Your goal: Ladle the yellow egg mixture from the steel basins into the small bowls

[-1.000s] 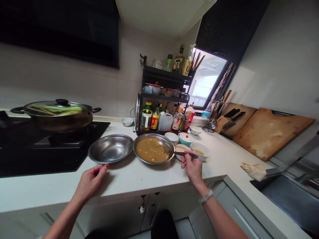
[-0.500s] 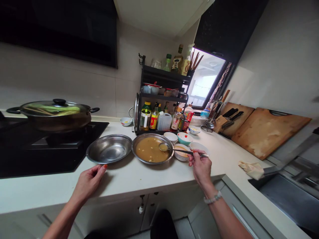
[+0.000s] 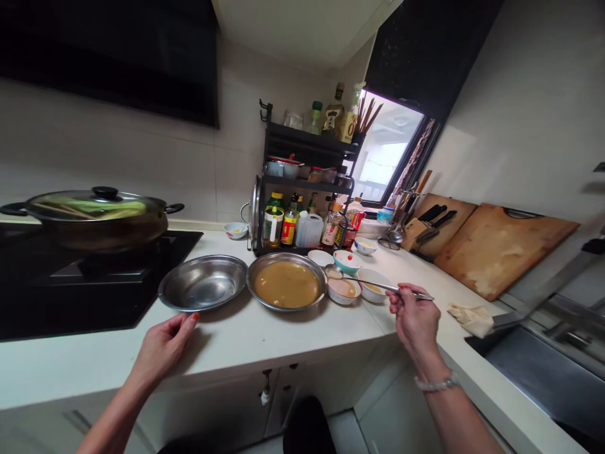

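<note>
My right hand (image 3: 416, 315) is closed round the handle end of a metal ladle (image 3: 373, 283). The ladle's scoop is raised over the near edge of the small bowls, just right of a steel bowl of brownish liquid (image 3: 287, 284) with pale bits in it. Below the scoop stands a small bowl of pinkish-beige liquid (image 3: 344, 290). My left hand (image 3: 163, 347) lies loosely closed on the counter, its thumb tip at the front rim of a second steel bowl (image 3: 203, 287), which looks bare inside. Whether the thumb touches that rim I cannot tell.
Other small bowls (image 3: 347, 260) cluster behind and beside the pinkish one. A black rack (image 3: 307, 186) with bottles stands behind. On the left hob (image 3: 89, 284) sits a lidded pan (image 3: 101, 221). Cutting boards (image 3: 501, 252), a knife block (image 3: 418, 234) and a cloth (image 3: 472, 318) are to the right.
My right hand has moved right, lifting the ladle out of the brownish liquid to a place beside that bowl. My left hand stays by the other steel bowl. The view has shifted slightly.
</note>
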`<action>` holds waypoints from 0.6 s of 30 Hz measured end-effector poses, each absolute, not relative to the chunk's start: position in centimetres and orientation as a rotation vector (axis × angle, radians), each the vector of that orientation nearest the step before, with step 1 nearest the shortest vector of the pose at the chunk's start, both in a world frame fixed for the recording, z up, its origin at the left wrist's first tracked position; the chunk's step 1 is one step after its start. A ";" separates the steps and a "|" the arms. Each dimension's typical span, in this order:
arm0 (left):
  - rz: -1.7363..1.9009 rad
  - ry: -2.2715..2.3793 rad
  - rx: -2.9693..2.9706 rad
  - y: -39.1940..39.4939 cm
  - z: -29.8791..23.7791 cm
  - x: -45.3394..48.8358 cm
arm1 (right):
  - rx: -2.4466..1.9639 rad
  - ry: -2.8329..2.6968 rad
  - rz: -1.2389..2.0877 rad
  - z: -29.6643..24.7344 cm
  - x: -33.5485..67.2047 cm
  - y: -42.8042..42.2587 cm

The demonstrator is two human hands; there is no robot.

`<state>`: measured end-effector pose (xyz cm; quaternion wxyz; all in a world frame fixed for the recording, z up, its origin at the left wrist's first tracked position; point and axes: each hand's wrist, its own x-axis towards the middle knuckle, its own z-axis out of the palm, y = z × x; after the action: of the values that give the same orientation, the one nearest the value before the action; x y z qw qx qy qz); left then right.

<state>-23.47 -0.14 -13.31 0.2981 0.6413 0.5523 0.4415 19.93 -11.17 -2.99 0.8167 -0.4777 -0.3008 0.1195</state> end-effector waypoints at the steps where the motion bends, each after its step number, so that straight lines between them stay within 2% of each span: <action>1: 1.173 1.472 1.706 -0.2 -13.2 -23.4 | -1.021 -0.633 0.216 -2.8 20.6 -11.4; 9: 1.190 1.489 1.727 -0.6 -12.6 -23.2 | -1.183 -0.686 -0.116 -3.3 24.9 -13.0; 18: 1.203 1.496 1.733 -0.5 -12.4 -23.1 | -1.442 -1.214 -0.473 -6.1 24.6 -14.4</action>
<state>-23.08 -0.51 -12.40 0.2742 0.6443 0.5563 0.4474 24.58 -14.36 -6.05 0.5639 -0.6129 -0.5158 -0.2009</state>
